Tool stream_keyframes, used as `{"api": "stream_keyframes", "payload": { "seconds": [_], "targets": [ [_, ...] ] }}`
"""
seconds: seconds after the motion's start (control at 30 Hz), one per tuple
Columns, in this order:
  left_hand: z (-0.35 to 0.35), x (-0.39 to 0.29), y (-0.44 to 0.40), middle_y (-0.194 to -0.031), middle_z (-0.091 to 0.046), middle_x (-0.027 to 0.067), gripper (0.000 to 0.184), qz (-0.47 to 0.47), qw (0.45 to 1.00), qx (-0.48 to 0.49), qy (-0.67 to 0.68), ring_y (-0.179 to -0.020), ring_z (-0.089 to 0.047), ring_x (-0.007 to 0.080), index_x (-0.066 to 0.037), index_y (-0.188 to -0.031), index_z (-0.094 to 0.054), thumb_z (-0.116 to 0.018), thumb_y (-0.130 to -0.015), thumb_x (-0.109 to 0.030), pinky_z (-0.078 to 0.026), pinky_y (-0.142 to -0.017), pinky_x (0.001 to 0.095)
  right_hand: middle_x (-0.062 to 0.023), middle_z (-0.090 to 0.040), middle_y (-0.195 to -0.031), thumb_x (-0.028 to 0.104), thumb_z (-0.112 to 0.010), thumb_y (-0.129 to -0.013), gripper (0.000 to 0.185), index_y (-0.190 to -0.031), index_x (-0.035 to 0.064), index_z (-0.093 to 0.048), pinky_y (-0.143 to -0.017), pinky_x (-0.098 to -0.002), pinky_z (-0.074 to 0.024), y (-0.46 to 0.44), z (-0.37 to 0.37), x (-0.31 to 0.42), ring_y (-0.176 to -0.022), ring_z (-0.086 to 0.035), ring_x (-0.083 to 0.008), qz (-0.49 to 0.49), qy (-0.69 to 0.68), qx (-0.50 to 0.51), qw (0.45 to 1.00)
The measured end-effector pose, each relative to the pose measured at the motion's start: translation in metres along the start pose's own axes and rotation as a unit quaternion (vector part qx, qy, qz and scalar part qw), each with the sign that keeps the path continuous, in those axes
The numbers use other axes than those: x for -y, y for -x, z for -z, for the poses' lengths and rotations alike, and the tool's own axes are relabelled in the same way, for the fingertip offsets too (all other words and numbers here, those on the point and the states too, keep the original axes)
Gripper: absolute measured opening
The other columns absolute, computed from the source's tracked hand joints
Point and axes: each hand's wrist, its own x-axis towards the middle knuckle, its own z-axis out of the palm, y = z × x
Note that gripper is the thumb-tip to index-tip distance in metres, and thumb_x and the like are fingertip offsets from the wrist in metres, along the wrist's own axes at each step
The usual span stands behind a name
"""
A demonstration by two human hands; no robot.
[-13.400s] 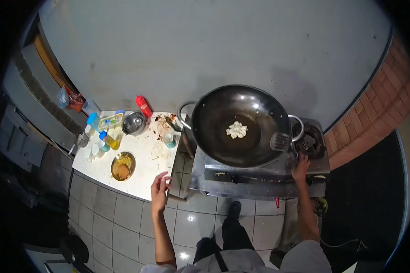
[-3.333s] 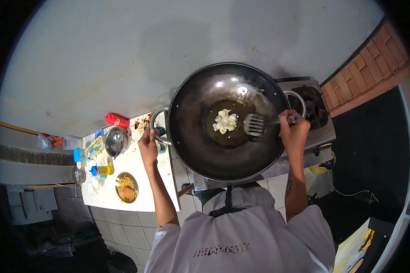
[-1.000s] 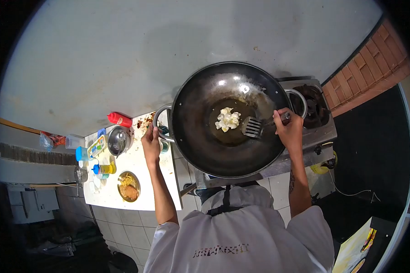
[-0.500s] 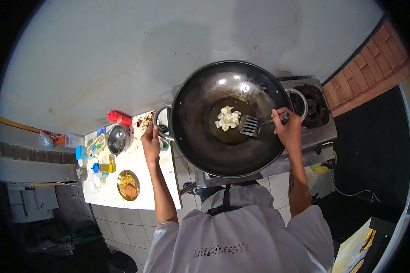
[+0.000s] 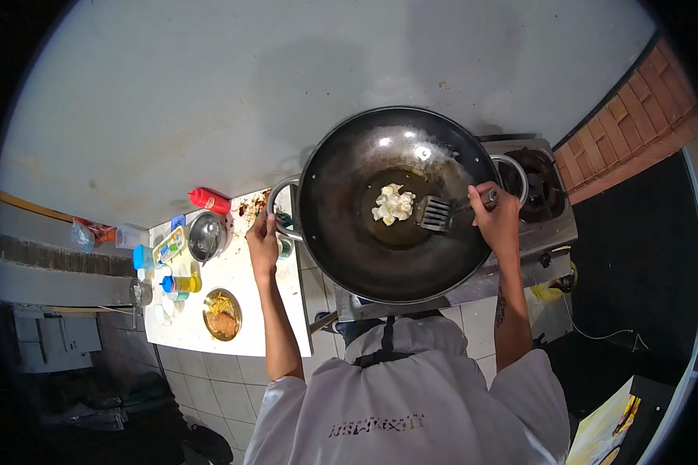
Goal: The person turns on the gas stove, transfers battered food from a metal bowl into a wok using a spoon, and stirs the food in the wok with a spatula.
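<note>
A large black wok sits on the stove in front of me. My left hand is closed on the wok's left loop handle. In my right hand is a slotted spatula, its dark handle gripped above the wok's right side. The spatula's metal head rests in the wok, just right of a clump of pale, whitish food pieces. Around that clump lies a shallow pool of oil. The right loop handle of the wok is untouched.
On the white table at left are a plate of fries and fried food, a metal bowl, a red squeeze bottle and a blue-capped oil bottle. A bare burner is right of the wok.
The whole scene has shifted slightly right in view. Both hands keep their grips, and the spatula stays beside the food with little visible movement.
</note>
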Motion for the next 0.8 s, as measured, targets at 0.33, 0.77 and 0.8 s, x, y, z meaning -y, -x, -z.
{"api": "stream_keyframes", "payload": {
  "seconds": [0.33, 0.77, 0.8],
  "targets": [
    [0.002, 0.020, -0.008, -0.109, -0.067, 0.0139, 0.043, -0.007, 1.000, 0.009, 0.020, -0.097, -0.058, 0.0140, 0.011, -0.131, -0.051, -0.056, -0.099, -0.019, -0.045, -0.091, 0.0283, -0.0092, -0.059, -0.053, 0.014, -0.068, -0.089, 0.020, -0.082, -0.0035, -0.064, -0.042, -0.0277, -0.0393, -0.006, -0.001, -0.004, -0.042, -0.057, -0.0136, 0.007, -0.017, -0.004, 1.000],
    [-0.001, 0.007, -0.002, -0.110, -0.066, 0.0137, 0.044, 0.002, 1.000, 0.006, 0.022, -0.097, -0.058, 0.0133, 0.011, -0.133, -0.049, -0.055, -0.099, -0.017, -0.044, -0.090, 0.0260, -0.0089, -0.058, -0.052, 0.021, -0.068, -0.091, 0.026, -0.083, -0.0039, -0.063, -0.043, -0.0290, -0.0384, -0.004, 0.000, -0.004, -0.041, -0.056, -0.0137, 0.007, 0.004, -0.003, 1.000],
    [-0.003, 0.009, -0.002, -0.114, -0.065, 0.0146, 0.044, -0.008, 0.999, -0.003, 0.034, -0.100, -0.058, 0.0141, 0.011, -0.133, -0.049, -0.055, -0.099, -0.017, -0.044, -0.091, 0.0265, -0.0090, -0.059, -0.053, 0.021, -0.067, -0.091, 0.027, -0.084, -0.0039, -0.063, -0.043, -0.0289, -0.0387, -0.004, -0.001, -0.005, -0.042, -0.056, -0.0137, 0.014, -0.006, 0.009, 1.000]
  ]
}}
